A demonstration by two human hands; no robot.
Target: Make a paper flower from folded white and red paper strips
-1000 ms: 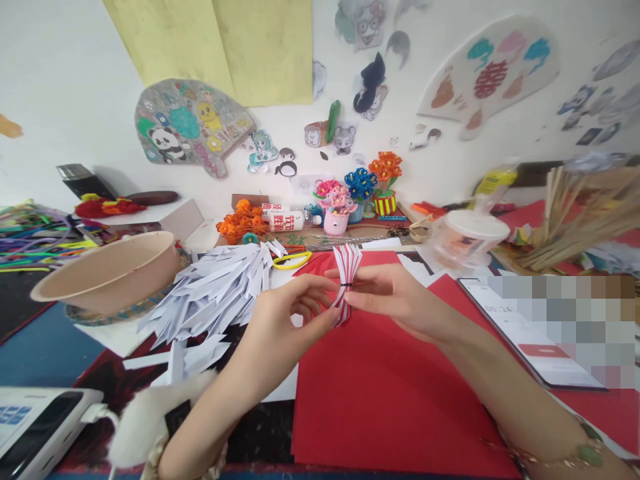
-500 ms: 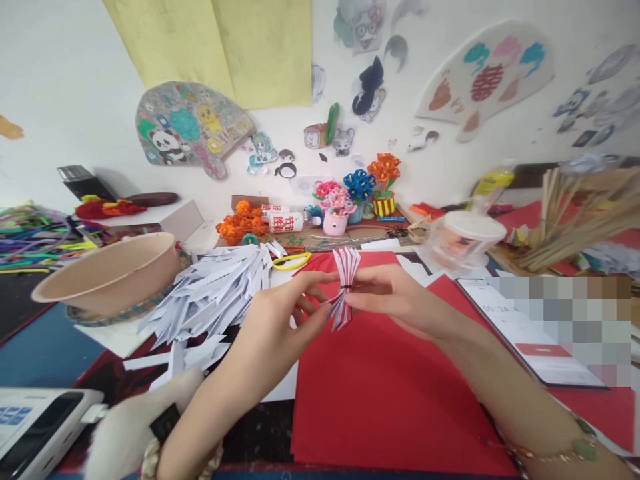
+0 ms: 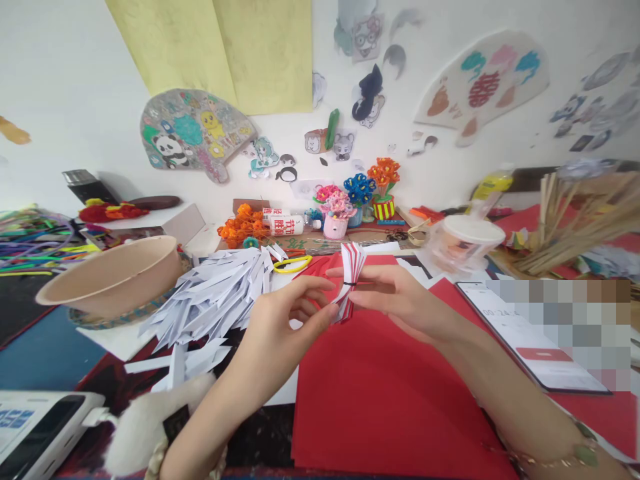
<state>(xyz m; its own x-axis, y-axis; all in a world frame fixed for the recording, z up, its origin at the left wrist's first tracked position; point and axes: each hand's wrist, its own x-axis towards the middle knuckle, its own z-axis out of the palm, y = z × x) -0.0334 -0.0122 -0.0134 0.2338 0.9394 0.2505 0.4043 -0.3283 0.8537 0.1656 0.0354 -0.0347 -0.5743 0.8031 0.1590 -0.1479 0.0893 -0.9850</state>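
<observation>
A small bundle of folded red-and-white paper strips (image 3: 351,267), tied at its waist with a thin dark wire, is held upright above a red paper sheet (image 3: 385,393). My right hand (image 3: 395,300) pinches the bundle at the tie from the right. My left hand (image 3: 290,320) comes in from the left, its thumb and forefinger closed on the bundle's lower strips, the other fingers curled. A fluffy white cuff sits on my left wrist and a beaded bracelet on my right.
A heap of white paper strips (image 3: 215,297) lies left of the hands, with a tan bowl (image 3: 113,273) beyond it. Yellow-handled scissors (image 3: 293,263), a clear lidded tub (image 3: 467,240), wooden sticks (image 3: 575,227), a phone (image 3: 525,340) and craft flowers (image 3: 360,197) crowd the table.
The bundle has risen slightly and turned, its top fan now narrower. My left fingers have shifted along its lower end. The view has tilted a little.
</observation>
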